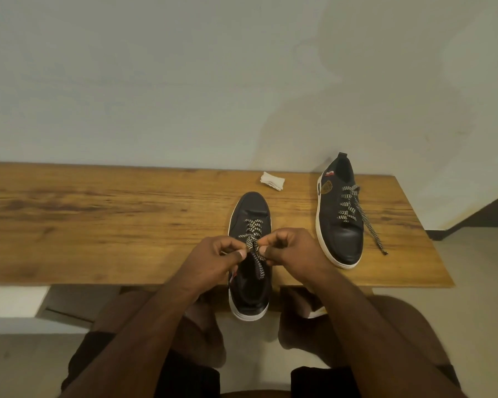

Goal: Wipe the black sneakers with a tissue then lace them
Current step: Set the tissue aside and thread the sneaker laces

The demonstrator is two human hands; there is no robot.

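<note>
Both forearms bare to the bottom edge of view, no sleeves, watch or rings visible on left hand (213,255) or right hand (292,248). Short trimmed fingernails (pale thumbnail visible on left). Lower body: brown shorts (112,320) over the thighs, with a darker, near-black band (190,377) at the bottom edge; fabric detail too dim to tell.

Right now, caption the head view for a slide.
Both hands pinch the checked lace over the near black sneaker.
</note>
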